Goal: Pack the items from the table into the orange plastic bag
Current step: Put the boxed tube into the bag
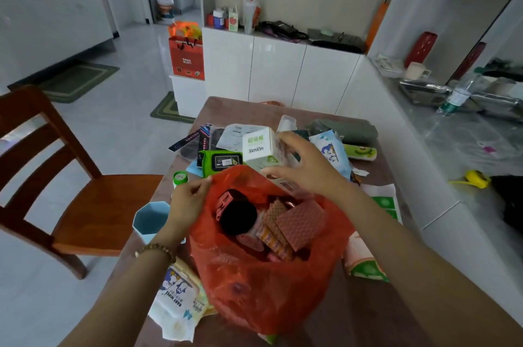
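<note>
The orange plastic bag (263, 284) stands open on the brown table (365, 304), with a black round thing, wafer-patterned packets and other items inside. My left hand (188, 199) pinches the bag's left rim. My right hand (305, 165) grips a white box (259, 148) marked 30cmX5m just above the bag's far rim. Behind the bag lie a green wipes pack (222, 160), a blue-and-white pouch (329, 148) and a green avocado-print case (360, 152). A baby wipes pack (178, 304) lies at the bag's near left.
A light blue cup (150, 220) and a small green-capped bottle (180, 178) stand at the table's left edge. A wooden chair (85, 205) sits to the left. Green-and-white packs (365, 264) lie right of the bag. A white counter (467, 154) runs along the right.
</note>
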Action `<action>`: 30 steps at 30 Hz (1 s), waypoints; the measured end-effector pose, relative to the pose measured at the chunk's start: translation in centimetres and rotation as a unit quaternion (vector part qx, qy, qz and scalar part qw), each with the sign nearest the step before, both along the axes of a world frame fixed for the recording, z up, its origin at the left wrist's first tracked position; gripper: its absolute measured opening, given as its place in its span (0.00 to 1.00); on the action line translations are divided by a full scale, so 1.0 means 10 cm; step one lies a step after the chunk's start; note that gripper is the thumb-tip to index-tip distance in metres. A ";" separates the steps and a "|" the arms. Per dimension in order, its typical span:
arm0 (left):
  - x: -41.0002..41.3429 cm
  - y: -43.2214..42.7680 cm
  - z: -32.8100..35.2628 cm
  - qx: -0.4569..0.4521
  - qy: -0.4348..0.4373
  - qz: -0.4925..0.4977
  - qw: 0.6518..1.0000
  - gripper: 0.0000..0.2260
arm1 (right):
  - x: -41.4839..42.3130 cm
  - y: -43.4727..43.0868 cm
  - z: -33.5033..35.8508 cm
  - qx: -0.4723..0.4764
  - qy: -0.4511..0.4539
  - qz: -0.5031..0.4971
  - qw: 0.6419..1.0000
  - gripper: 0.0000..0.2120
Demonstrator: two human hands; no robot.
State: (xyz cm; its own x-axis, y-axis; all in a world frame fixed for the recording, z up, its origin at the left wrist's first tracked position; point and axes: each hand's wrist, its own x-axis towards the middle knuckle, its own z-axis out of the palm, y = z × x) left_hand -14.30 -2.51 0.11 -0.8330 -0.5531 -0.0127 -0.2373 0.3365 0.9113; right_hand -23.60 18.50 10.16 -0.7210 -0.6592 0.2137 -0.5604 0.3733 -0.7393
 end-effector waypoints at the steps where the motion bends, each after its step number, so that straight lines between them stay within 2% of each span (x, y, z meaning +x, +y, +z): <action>1: 0.02 0.00 0.03 0.027 0.009 0.005 1.000 0.17 | 0.11 -0.02 0.14 -0.030 -0.007 0.014 0.999 0.25; 3: 0.05 0.03 0.09 0.061 0.023 -0.001 0.998 0.16 | 0.26 -0.08 0.27 -0.046 -0.051 0.050 0.996 0.25; 7: 0.10 0.06 0.14 0.080 0.041 -0.003 0.996 0.15 | 0.30 -0.25 0.00 0.019 -0.140 0.079 0.987 0.29; 10: 0.15 0.04 0.11 0.112 0.045 -0.003 0.993 0.14 | 0.21 -0.32 -0.23 0.121 -0.090 0.054 0.987 0.34; 13: 0.19 -0.01 0.09 0.144 0.047 0.024 0.988 0.16 | 0.10 -0.37 -0.56 0.273 -0.008 0.083 0.958 0.30; 15: 0.22 -0.02 0.08 0.135 0.063 0.029 0.988 0.17 | 0.08 -0.36 -0.85 0.334 -0.010 0.089 0.938 0.26; 16: 0.24 -0.01 0.08 0.134 0.064 0.028 0.989 0.16 | 0.10 -0.35 -0.98 0.341 -0.040 0.086 0.935 0.28; 17: 0.26 -0.02 0.07 0.134 0.061 0.026 0.989 0.16 | 0.15 -0.33 -1.06 0.318 -0.084 0.079 0.941 0.29; 19: 0.32 -0.05 0.03 0.126 0.049 0.020 0.991 0.16 | 0.29 -0.32 -1.07 0.197 -0.133 0.053 0.970 0.29; 21: 0.44 -0.10 -0.02 0.119 0.030 0.017 0.992 0.16 | 0.52 -0.32 -0.88 0.045 -0.103 -0.009 0.994 0.19; 22: 0.52 -0.13 -0.05 0.123 0.022 0.020 0.992 0.17 | 0.68 -0.30 -0.76 -0.043 -0.133 -0.025 0.990 0.13; 23: 0.63 -0.16 -0.09 0.128 0.015 0.029 0.991 0.18 | 0.86 -0.26 -0.62 -0.127 -0.209 -0.014 0.970 0.10; 24: 0.75 -0.18 -0.15 0.121 0.008 0.042 0.992 0.18 | 1.04 -0.22 -0.55 -0.187 -0.306 0.022 0.933 0.10; 25: 0.89 -0.22 -0.23 0.099 -0.009 0.054 0.994 0.18 | 1.21 -0.17 -0.54 -0.193 -0.396 0.073 0.895 0.11; 26: 1.03 -0.23 -0.31 0.069 -0.035 0.059 0.995 0.17 | 1.37 -0.14 -0.62 -0.128 -0.456 0.118 0.873 0.13; 27: 1.17 -0.25 -0.40 0.044 -0.070 0.058 0.995 0.16 | 1.52 -0.10 -0.77 -0.023 -0.472 0.157 0.867 0.13; 28: 1.30 -0.24 -0.50 0.025 -0.105 0.052 0.993 0.16 | 1.62 -0.05 -1.01 0.085 -0.448 0.171 0.873 0.12; 29: 1.41 -0.22 -0.60 0.011 -0.145 0.049 0.988 0.18 | 1.69 0.00 -1.28 0.156 -0.386 0.142 0.898 0.10; 30: 1.49 -0.19 -0.71 -0.001 -0.185 0.057 0.981 0.22 | 1.72 0.06 -1.56 0.186 -0.322 0.084 0.924 0.08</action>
